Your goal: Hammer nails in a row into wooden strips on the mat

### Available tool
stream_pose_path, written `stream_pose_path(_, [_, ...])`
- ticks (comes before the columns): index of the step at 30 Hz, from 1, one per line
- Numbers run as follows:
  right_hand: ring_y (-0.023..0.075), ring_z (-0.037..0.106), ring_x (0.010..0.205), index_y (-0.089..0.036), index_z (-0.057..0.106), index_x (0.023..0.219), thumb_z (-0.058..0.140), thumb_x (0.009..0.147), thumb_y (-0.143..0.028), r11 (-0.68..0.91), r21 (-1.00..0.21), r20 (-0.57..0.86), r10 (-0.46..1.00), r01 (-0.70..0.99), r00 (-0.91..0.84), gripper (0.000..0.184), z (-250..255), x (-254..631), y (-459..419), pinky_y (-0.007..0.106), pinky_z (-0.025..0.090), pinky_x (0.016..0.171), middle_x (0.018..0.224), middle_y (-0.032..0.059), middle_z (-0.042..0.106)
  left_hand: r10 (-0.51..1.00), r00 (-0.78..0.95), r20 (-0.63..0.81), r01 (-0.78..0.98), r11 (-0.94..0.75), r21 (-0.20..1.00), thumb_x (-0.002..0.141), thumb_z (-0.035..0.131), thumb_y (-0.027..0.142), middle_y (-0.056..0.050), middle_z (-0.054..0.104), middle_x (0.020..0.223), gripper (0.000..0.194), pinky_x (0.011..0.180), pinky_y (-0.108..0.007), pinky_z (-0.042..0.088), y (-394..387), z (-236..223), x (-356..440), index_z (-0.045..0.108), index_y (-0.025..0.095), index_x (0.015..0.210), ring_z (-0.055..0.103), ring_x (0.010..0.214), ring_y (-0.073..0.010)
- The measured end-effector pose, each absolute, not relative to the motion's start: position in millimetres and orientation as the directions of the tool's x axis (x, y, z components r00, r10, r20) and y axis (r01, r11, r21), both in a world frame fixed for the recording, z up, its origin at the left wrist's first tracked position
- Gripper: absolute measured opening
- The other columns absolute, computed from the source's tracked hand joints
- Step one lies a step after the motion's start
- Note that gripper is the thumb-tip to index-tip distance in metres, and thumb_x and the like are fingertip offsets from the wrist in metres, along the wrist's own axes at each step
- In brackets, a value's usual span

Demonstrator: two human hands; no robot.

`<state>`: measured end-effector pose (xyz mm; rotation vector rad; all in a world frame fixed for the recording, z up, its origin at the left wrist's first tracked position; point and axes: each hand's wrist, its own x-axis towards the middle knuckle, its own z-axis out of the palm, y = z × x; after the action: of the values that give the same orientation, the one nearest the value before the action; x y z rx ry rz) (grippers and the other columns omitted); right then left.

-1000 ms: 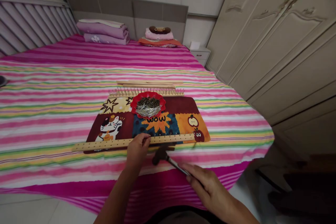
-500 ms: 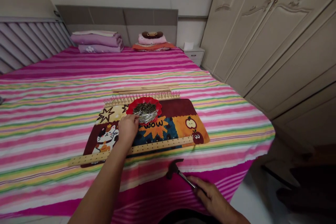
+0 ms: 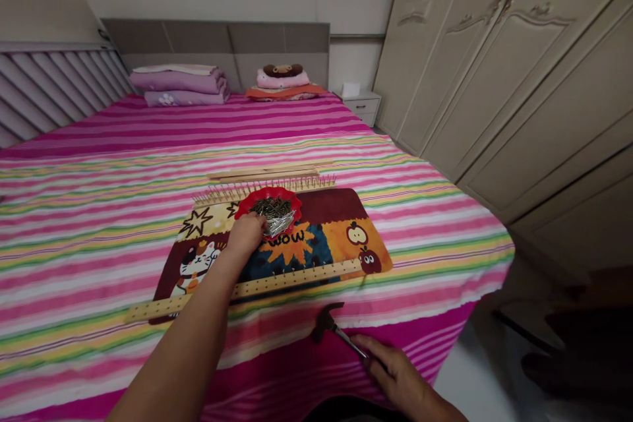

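Note:
My left hand (image 3: 247,232) reaches over the near left rim of a red scalloped bowl (image 3: 295,196), its fingers bent down among the nails (image 3: 273,210). Dark and silvery nails fill the bowl, and whatever the fingertips pinch is hidden. A hammer (image 3: 347,339) is gripped by its handle in my right hand (image 3: 395,372), its head over the bed's near edge. Between the hands lies a drilled wooden strip (image 3: 309,273), with several nails standing in its right part and bare holes at the left. Behind the bowl, another wooden strip (image 3: 217,198) bristles with upright nails.
A patterned mat (image 3: 332,203) lies under the bowl and strips on the striped bedsheet (image 3: 435,257). Thin wooden sticks (image 3: 267,172) rest farther back. Folded bedding (image 3: 180,82) is stacked by the headboard (image 3: 198,36); a wardrobe (image 3: 484,79) stands at the right.
My left hand has moved slightly right, from the bowl's near rim farther in among the nails. My right hand still holds the hammer in nearly the same place. The view has shifted slightly.

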<state>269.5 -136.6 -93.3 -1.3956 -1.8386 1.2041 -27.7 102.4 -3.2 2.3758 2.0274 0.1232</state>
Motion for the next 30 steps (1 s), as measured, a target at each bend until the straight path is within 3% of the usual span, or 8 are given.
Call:
stream_pose_path(5, [0.0221,0.067,0.095,-0.022,0.062,0.118,0.045,0.086,-0.020,0.075,-0.895,-0.081,0.942,0.440,-0.325,0.036,-90,268,-137,0.031,0.053,0.084,0.100,0.0059,0.073,0.980,0.186,0.077,0.977,-0.192,0.089,0.078,0.047,0.018,-0.009,0.066,0.090,0.022,0.077,-0.029,0.042,98,-4,-31,0.068,0.020,0.084,0.060,0.088,-0.0217])
stream_pose_path(10, [0.0220,0.069,0.089,-0.023,0.063,0.116,0.046,0.085,-0.021,0.080,-0.887,-0.077,0.945,0.455,-0.316,0.036,-91,268,-137,0.030,0.054,0.081,0.097,0.0053,0.074,0.983,0.056,0.173,0.969,-0.095,0.227,0.081,0.044,0.022,-0.005,0.068,0.095,0.024,0.079,-0.026,0.044,95,0,-37,0.065,0.022,0.091,0.061,0.089,-0.0185])
stream_pose_path(16, [0.0223,0.068,0.092,-0.021,0.063,0.116,0.045,0.084,-0.017,0.075,-0.873,-0.090,0.946,0.482,-0.311,0.038,-94,267,-137,0.031,0.053,0.083,0.099,0.0061,0.073,0.996,0.063,0.060,0.988,-0.071,0.138,0.072,0.053,0.019,-0.011,0.069,0.095,0.020,0.079,-0.036,0.043,96,-2,-32,0.071,0.022,0.082,0.061,0.092,-0.0280])
stream_pose_path(23, [0.0220,0.069,0.090,-0.021,0.063,0.115,0.044,0.085,-0.017,0.094,-0.885,-0.061,0.948,0.457,-0.313,0.035,-100,266,-137,0.028,0.054,0.078,0.101,0.0059,0.073,0.992,0.062,0.111,0.971,-0.085,0.223,0.075,0.051,0.021,-0.008,0.069,0.089,0.020,0.075,-0.029,0.045,95,-2,-32,0.070,0.020,0.081,0.063,0.085,-0.0211])
stream_pose_path(26, [0.0217,0.069,0.087,-0.022,0.063,0.114,0.045,0.084,-0.015,0.100,-0.886,-0.050,0.950,0.453,-0.308,0.036,-99,266,-137,0.028,0.055,0.076,0.096,0.0049,0.074,0.986,-0.055,0.155,0.891,-0.021,0.453,0.076,0.053,0.028,-0.004,0.071,0.087,0.020,0.074,-0.027,0.046,95,1,-38,0.070,0.022,0.084,0.063,0.080,-0.0175])
stream_pose_path(30, [0.0219,0.068,0.093,-0.022,0.063,0.115,0.044,0.084,-0.015,0.085,-0.887,-0.074,0.945,0.455,-0.320,0.038,-96,266,-137,0.029,0.053,0.082,0.099,0.0049,0.073,0.962,-0.250,0.109,0.530,0.042,0.847,0.064,0.064,0.030,0.000,0.070,0.072,0.016,0.071,-0.027,0.046,96,0,-44,0.071,0.021,0.075,0.061,0.069,-0.0154])
